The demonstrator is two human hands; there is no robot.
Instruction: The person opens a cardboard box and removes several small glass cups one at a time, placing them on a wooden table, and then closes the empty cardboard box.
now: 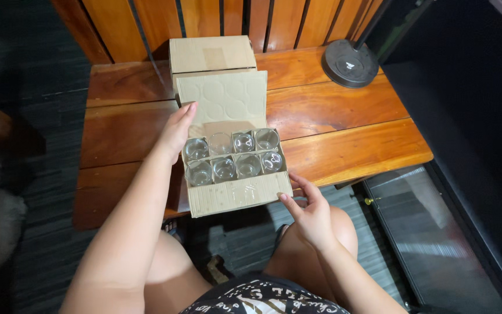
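Open cardboard box (230, 174) of eight glasses (235, 157) sits mid-surface (344, 134). Left hand (176, 131) rests flat at its 9 o'clock, right hand (309, 212) fingers loosely open at 5. Probably heavy and breakable, so support it underneath.

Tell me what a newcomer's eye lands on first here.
First comes the open cardboard box on the front part of the wooden table, with eight clear glasses standing in two rows of four. The left hand rests against the box's left side and the right hand touches its front right corner. A round black lamp base sits at the table's far right.
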